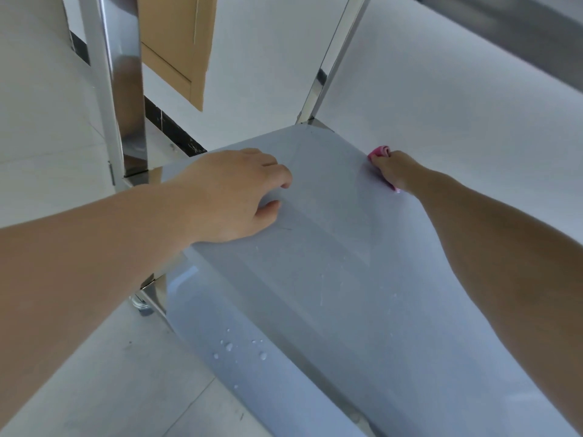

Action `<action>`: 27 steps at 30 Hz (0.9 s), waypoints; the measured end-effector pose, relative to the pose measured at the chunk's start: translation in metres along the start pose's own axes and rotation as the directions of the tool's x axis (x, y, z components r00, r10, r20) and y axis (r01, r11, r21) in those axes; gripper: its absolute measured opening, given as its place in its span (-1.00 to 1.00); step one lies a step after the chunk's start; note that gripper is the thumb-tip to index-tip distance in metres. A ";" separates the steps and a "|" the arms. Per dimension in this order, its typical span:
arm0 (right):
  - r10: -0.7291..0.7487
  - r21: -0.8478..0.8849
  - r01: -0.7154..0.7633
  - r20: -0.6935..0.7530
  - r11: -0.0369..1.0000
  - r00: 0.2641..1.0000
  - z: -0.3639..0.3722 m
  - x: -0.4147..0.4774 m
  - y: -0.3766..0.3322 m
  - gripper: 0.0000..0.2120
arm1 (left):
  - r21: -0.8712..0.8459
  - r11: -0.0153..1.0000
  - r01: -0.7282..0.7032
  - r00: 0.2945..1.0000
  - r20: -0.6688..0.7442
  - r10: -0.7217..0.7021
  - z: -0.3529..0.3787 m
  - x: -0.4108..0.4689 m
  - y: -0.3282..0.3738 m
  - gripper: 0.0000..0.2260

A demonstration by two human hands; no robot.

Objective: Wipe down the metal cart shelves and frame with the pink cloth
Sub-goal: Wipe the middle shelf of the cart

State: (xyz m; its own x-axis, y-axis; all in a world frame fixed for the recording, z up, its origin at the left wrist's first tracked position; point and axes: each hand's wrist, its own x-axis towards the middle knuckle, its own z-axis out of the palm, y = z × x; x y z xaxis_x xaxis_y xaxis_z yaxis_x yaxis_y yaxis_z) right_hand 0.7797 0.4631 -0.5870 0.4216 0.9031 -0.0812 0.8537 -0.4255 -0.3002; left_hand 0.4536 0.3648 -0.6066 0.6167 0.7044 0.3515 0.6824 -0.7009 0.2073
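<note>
The pink cloth (381, 151) sits bunched at the right-hand edge of the cart shelf (331, 279), right of centre in the frame. Only a small fold shows past the fingers, and another bit peeks out under the wrist. The right hand (396, 170) is clamped around it, fingers curled over the cloth and pressing it against the shelf's rim, with the forearm running in from the lower right.

The shelf is a flat, dull grey metal sheet that fills the middle and lower part of the frame. A cluster of water droplets (239, 346) lies on it near its lower left edge.

The left hand (233, 193) rests on the shelf's left side, at centre left, well apart from the cloth. Its fingers are loosely bent with the tips on the metal, and it holds nothing.

Two shiny upright posts rise from the shelf's far corners, the left post (126, 105) and the right post (334, 61). A caster (142, 305) shows below the shelf's left edge, standing on the pale tiled floor (94, 373). Behind, in the upper left, a tan wooden panel (176, 42) hangs on a white wall (441, 105) above a black skirting strip (173, 127).
</note>
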 end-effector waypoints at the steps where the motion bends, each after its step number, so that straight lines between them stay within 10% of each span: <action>1: 0.001 0.006 -0.001 -0.003 1.000 1.000 0.000 -0.001 0.002 -0.48 | 0.004 1.000 -0.011 1.000 0.012 0.011 0.000 0.001 0.002 -0.71; 27: 0.090 -0.007 -0.090 -0.019 0.996 0.996 -0.021 -0.037 0.077 -0.56 | -0.135 0.961 -0.240 0.964 0.085 0.252 0.032 0.017 0.111 -0.71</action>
State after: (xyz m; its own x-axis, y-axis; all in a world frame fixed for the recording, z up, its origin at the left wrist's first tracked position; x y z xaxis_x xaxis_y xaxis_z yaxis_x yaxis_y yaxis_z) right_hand 0.8366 0.3961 -0.5870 0.5021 0.8601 -0.0902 0.8145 -0.5054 -0.2848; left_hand 0.5528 0.3029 -0.6072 0.7998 0.5118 0.3135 0.4556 -0.8578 0.2380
